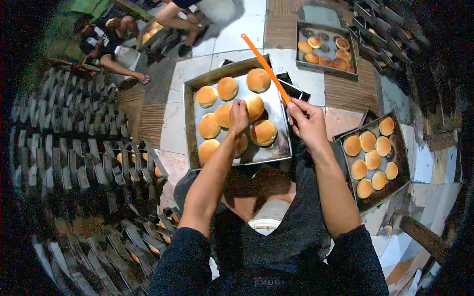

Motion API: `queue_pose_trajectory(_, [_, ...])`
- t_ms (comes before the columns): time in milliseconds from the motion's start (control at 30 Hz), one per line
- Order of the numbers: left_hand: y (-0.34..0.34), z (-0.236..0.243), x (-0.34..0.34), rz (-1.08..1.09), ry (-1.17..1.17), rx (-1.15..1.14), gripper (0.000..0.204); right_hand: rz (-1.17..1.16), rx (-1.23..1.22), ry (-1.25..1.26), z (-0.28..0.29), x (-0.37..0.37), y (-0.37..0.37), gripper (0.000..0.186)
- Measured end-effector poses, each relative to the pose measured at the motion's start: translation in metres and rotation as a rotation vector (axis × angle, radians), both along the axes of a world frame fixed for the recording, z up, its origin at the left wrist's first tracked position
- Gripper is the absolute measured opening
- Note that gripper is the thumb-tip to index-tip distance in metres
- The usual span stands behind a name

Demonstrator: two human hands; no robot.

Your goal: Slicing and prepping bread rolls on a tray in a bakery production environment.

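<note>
A metal baking tray (189, 123) lies in front of me with several round golden buns (227, 89) on it. My left hand (239, 117) is over the middle of the tray with its fingers curled closed, between a bun (223, 116) and another bun (254, 107). What it holds, if anything, is hidden. At the tray's right edge, my right hand (308, 123) grips one end of a long, flat orange strip (266, 67) with a small hole at its far end. The strip slants up and left across the tray's corner.
To the right stands a second tray (410, 175) of buns. Farther off is a tray (327, 73) with buns and darker round pieces. Many stacked trays (79, 163) fill the left side, some holding buns. People sit and stand at the far left, one person's arm (121, 68) reaching down.
</note>
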State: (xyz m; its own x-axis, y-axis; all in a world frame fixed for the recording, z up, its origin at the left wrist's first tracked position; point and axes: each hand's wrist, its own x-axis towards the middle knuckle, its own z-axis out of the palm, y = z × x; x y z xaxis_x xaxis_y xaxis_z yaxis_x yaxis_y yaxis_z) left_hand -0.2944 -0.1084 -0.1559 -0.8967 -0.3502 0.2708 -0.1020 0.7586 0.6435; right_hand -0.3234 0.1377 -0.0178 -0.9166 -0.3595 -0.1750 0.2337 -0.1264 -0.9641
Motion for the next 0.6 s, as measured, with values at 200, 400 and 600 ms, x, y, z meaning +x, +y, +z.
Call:
queue_pose_trajectory(200, [0.015, 0.105, 0.076, 0.232, 0.258, 1.132, 0.03, -0.011, 0.15, 0.171, -0.003, 0.029, -0.017, 0.025])
queue_pose_trajectory(400, [0.03, 0.173, 0.219, 0.414, 0.532, 1.869, 0.051, 0.243, 0.289, 0.347, 0.051, 0.098, 0.014, 0.027])
queue_pose_trajectory(600, [0.037, 0.157, 0.302, 0.319, 0.531, 1.876, 0.046, 0.726, 0.634, 0.749, 0.133, 0.128, 0.048, 0.019])
